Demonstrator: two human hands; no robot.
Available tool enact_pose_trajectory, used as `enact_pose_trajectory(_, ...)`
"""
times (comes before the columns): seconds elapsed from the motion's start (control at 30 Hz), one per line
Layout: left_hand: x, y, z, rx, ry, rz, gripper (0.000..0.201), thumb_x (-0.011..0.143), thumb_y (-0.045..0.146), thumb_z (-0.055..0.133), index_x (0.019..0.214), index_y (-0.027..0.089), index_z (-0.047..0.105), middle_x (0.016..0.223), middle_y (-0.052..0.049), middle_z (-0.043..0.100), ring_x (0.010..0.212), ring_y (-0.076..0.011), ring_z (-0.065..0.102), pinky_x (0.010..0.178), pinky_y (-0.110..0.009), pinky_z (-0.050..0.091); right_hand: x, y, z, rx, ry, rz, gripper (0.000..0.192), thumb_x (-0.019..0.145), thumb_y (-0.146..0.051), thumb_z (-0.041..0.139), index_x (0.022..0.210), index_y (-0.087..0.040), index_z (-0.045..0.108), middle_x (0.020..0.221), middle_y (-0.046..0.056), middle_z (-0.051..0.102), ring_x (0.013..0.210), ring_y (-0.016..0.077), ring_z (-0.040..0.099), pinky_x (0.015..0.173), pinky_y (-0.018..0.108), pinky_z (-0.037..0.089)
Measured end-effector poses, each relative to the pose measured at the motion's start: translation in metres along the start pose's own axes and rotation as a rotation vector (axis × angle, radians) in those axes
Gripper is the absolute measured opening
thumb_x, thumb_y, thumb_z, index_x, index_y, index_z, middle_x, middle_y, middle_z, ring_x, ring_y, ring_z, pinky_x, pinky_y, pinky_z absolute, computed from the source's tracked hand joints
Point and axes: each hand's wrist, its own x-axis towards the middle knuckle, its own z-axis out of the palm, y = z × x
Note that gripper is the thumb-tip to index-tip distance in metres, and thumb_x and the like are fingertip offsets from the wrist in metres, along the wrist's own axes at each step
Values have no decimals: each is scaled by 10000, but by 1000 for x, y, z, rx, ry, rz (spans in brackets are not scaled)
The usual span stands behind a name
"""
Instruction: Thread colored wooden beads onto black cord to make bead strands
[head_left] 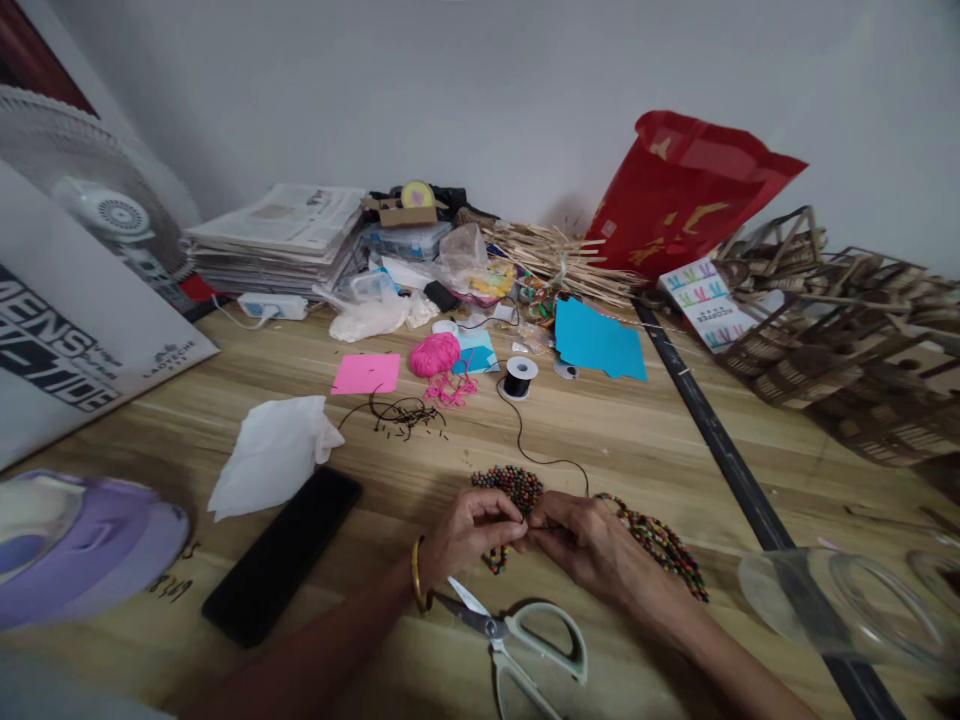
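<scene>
My left hand (480,530), with a gold bangle at its wrist, is closed in a pinch on a thin black cord. Its fingertips meet those of my right hand (589,540), which pinches the same cord. From a white spool (519,378), the black cord (551,462) runs across the table to behind my right hand. A heap of multicoloured bead strands (510,485) lies just behind my left hand, with part hanging below the fingers. Another bead bundle (667,545) lies right of my right hand. Open-bladed scissors (495,628) rest near my left wrist.
A black phone (283,555), white tissue (270,455) and purple visor (97,550) lie left. Cut cord bits (405,415), pink yarn (435,354) and blue paper (600,340) lie farther back. Woven baskets (847,350) and a clear plastic ring (885,605) are at right.
</scene>
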Motion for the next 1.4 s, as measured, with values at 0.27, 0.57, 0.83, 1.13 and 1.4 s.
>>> enact_pose_trajectory(0.27, 3, -2, -3, 34, -23, -20, 260, 683, 365, 678, 683, 110, 625, 579, -18, 600, 520, -98, 533, 511, -209, 423, -1, -1, -13, -82, -92, 47, 94, 830, -155, 520, 770, -162, 591, 698, 2, 598, 577, 92, 495, 545, 198, 314)
enact_pose_trajectory(0.57, 6, 3, -1, 79, 3, -92, 214, 652, 316, 686, 637, 110, 627, 547, -14, 608, 511, -99, 544, 501, -202, 431, -5, 9, -31, -149, -129, 91, 119, 814, -212, 576, 913, -166, 624, 822, 46, 639, 633, 110, 558, 571, 206, 352)
enact_pose_trajectory(0.83, 8, 1, -2, 96, 17, -63, 221, 652, 330, 688, 634, 117, 632, 530, -4, 600, 496, -98, 539, 481, -195, 415, -3, 0, -9, 59, -66, 76, 141, 824, -242, 589, 941, -166, 565, 680, -16, 595, 540, 78, 512, 519, 178, 346)
enact_pose_trajectory(1.13, 7, -1, -1, 120, 42, -24, 219, 660, 327, 692, 656, 114, 641, 554, -20, 629, 508, -102, 537, 492, -202, 407, 1, 3, -2, 39, -26, 14, 20, 825, -153, 569, 813, -161, 583, 724, -10, 577, 606, 84, 485, 558, 180, 334)
enact_pose_trajectory(1.4, 7, 5, -3, 12, 65, -88, 233, 648, 338, 702, 668, 121, 618, 617, -22, 656, 591, -131, 599, 580, -233, 450, 1, -1, -8, -5, -6, -23, 89, 816, -93, 534, 824, -150, 601, 784, 15, 613, 656, 93, 535, 602, 181, 361)
